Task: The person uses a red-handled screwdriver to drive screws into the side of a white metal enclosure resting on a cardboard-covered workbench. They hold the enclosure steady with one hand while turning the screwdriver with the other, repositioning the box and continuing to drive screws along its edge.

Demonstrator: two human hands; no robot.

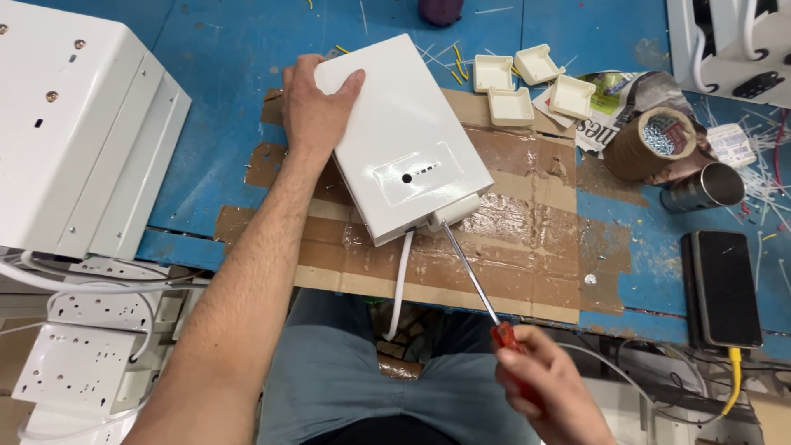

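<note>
White box (404, 140) held, screwdriver (470, 272) at edge.

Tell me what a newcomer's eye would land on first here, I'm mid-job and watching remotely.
First the white box at centre, lying on the taped cardboard over the blue bench, with the left hand gripping its far corner. Next the red-handled screwdriver in the right hand, its tip at the box's near edge beside a white cable. At right stand a tape roll and a dark phone.

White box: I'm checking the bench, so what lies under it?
The white box rests on brown taped cardboard over the blue bench. A white cable emerges from beneath its near edge. Anything directly underneath is covered.
</note>
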